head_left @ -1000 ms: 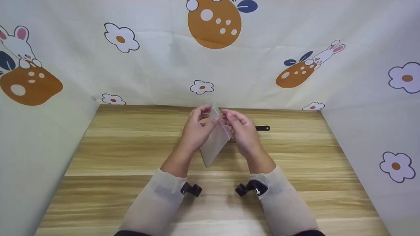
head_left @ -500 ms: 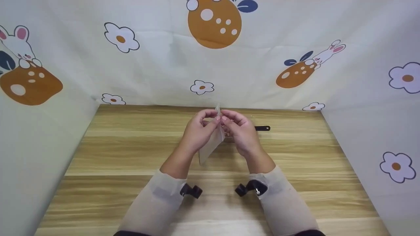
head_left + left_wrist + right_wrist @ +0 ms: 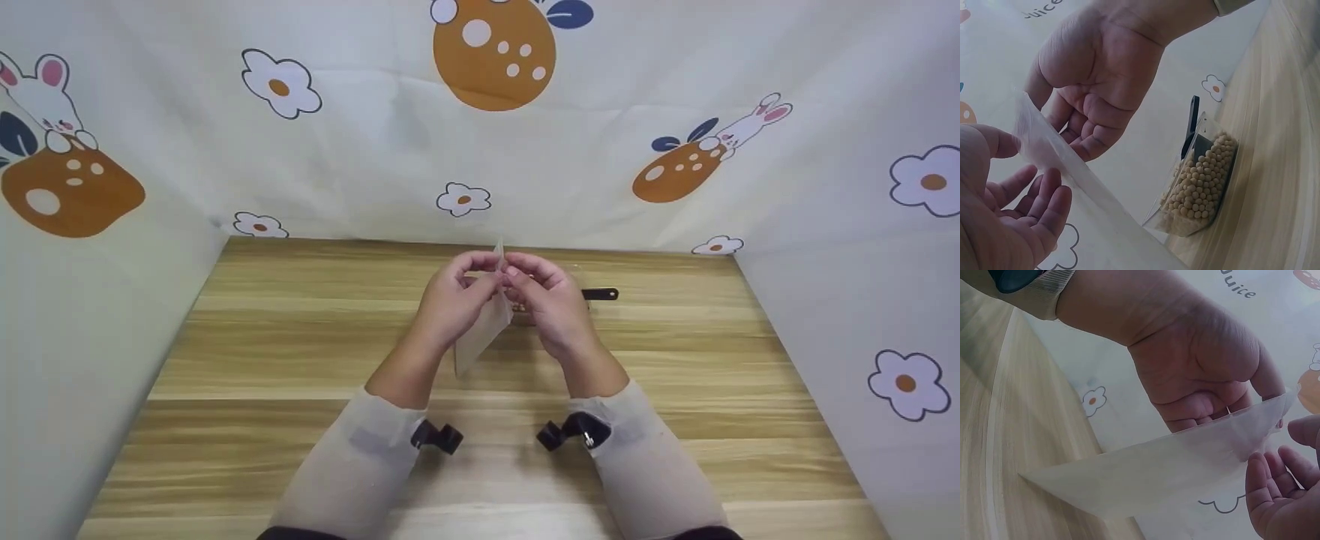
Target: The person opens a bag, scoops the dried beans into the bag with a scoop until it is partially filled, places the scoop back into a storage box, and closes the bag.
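A frosted, see-through plastic bag (image 3: 480, 334) hangs slanted between the two hands, its lower corner near the tabletop. My left hand (image 3: 463, 300) pinches its upper edge between thumb and fingers. From the other side, my right hand (image 3: 551, 304) pinches the same edge, close to the left fingertips. In the right wrist view, the bag (image 3: 1157, 475) looks flat, with nothing visible inside. The left wrist view shows the left hand (image 3: 1022, 208) and right hand (image 3: 1100, 84) on opposite sides of the top edge.
Behind the right hand stands a clear container (image 3: 1178, 166) of round beige beans (image 3: 1196, 194), with a black scoop (image 3: 1194, 115) in it. The scoop's handle (image 3: 601, 294) sticks out rightward. Printed cloth (image 3: 360, 150) encloses the wooden table (image 3: 300, 337).
The right hand's thumb and fingers have closed on the bag's upper edge beside the left hand. The bag has turned narrower to the head view. Over the last half second, hands barely move.
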### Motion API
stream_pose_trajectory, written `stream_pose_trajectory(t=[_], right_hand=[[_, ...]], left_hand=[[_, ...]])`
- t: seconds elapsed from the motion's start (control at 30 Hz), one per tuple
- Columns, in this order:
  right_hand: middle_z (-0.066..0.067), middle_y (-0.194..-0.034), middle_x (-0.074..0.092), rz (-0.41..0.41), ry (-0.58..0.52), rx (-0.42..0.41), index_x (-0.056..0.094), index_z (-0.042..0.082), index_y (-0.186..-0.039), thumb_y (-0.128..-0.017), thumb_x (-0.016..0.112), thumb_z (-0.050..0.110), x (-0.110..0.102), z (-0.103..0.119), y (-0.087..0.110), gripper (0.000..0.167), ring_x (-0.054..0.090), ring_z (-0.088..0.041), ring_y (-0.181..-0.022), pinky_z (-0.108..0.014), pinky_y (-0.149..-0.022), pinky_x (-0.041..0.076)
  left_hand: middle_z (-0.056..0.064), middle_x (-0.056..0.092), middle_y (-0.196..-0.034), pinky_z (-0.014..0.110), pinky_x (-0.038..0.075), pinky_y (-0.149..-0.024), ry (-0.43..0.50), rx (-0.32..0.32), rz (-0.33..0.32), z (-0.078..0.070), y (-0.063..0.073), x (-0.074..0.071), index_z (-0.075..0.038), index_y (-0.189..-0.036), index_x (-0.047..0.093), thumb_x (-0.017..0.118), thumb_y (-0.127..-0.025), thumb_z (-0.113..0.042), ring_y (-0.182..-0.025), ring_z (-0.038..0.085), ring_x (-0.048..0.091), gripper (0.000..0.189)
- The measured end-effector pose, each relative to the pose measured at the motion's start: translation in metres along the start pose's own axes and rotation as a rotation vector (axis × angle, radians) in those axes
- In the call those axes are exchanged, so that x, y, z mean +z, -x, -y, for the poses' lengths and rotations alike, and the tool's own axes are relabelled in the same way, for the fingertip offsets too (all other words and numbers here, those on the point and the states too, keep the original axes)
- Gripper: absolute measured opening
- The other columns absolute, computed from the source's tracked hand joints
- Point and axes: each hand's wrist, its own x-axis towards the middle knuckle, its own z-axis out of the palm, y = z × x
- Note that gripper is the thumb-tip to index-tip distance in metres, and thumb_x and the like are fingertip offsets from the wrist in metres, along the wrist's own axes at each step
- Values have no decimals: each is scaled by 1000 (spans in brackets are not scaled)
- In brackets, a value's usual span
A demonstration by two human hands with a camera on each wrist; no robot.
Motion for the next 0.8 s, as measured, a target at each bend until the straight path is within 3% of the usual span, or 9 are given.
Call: stream_pose_trajectory(t=[0.13, 0.37, 0.57, 0.8], right_hand=[[1, -104, 78, -7, -7, -2, 71, -6, -125, -100, 67, -2, 1, -1, -1, 25, 73, -11, -94, -24, -82, 61], [2, -103, 77, -11, -1, -2, 74, -1, -119, -94, 73, -5, 2, -2, 0, 25, 72, -12, -98, -23, -83, 62], [0, -103, 75, -9, 8, 6, 71, -4, -123, -90, 74, -10, 1, -2, 1, 34, 71, -13, -98, -22, -84, 61], [0, -104, 77, -27, 44, 24, 69, -7, -128, -90, 74, -11, 2, -3, 0, 38, 71, -13, -100, -21, -84, 62]], left_hand=[[3, 72, -128, 31, 61, -87, 2, -3, -4, -1, 0, 0, -17, -127, 74, 70, -96, -24, -103, 19, 75, 32], [0, 71, -131, 29, 56, -77, -53, 0, 40, -3, 2, -3, -21, -131, 73, 77, -94, -32, -100, 19, 72, 39], [1, 71, -133, 32, 61, -88, -49, -22, 63, -3, 3, -3, -20, -134, 72, 81, -93, -31, -109, 19, 74, 43], [3, 73, -132, 36, 63, -92, -50, -28, 39, -1, 1, 0, -18, -134, 71, 81, -94, -27, -109, 19, 76, 43]])
